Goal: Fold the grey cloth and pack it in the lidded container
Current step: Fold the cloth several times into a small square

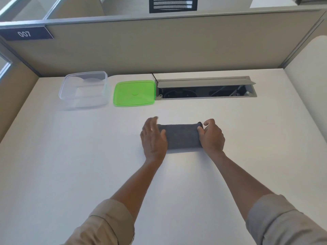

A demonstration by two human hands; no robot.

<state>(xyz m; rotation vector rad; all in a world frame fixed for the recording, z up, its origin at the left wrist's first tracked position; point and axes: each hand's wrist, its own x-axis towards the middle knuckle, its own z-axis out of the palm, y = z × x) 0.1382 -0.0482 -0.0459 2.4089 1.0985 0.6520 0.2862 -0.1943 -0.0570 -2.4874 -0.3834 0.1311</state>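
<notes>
The grey cloth (180,136) lies folded into a compact rectangle on the white desk (70,165), in the middle of the view. My left hand (153,137) rests over its left end with fingers spread and flat. My right hand (211,136) grips the cloth's right end, thumb on top and fingers curled around the edge. The clear plastic container (84,90) stands empty and uncovered at the back left. Its green lid (134,93) lies flat on the desk just to the right of it.
An open cable tray with sockets (205,90) is set into the desk at the back, right of the lid. Beige partition walls (159,46) close off the back and both sides of the desk.
</notes>
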